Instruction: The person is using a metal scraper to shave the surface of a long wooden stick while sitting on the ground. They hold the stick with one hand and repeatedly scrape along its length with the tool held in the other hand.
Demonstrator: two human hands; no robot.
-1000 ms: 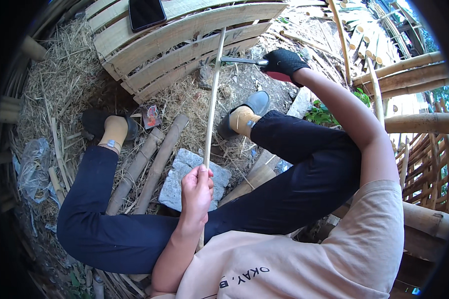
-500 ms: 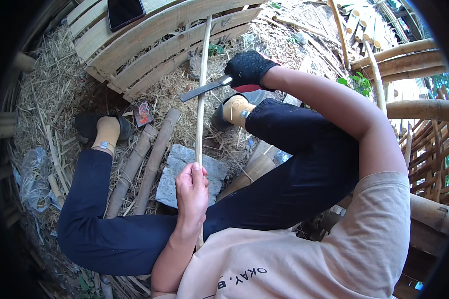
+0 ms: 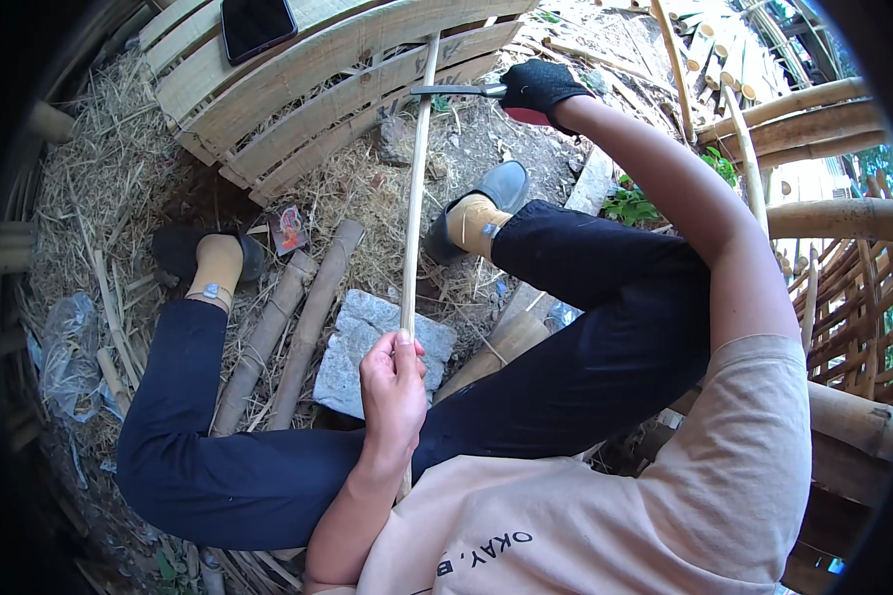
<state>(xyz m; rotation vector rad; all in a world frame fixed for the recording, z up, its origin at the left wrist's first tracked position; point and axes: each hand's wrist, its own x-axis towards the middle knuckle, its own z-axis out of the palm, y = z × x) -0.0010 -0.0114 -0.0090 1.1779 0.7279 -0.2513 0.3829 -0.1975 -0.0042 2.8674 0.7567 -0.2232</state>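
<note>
A long pale strip, apparently split bamboo (image 3: 417,208), runs from my lap up toward a slatted wooden crate. My bare left hand (image 3: 395,387) is closed round its lower part, thumb on top. In a black glove with a red palm edge, my right hand (image 3: 541,91) grips a knife by its handle, which is mostly hidden in the fist. The knife blade (image 3: 456,90) lies across the strip near its far end, close to the crate.
The slatted crate (image 3: 318,94) stands ahead, a dark phone (image 3: 256,28) on top. Between my legs are a grey stone block (image 3: 352,362) and two bamboo poles (image 3: 303,327) on straw-covered ground. A bamboo railing (image 3: 833,218) is at right; a plastic bag (image 3: 67,357) lies left.
My right hand and the knife have moved away from me along the strip, toward its far end. My left hand and the strip have shifted slightly right.
</note>
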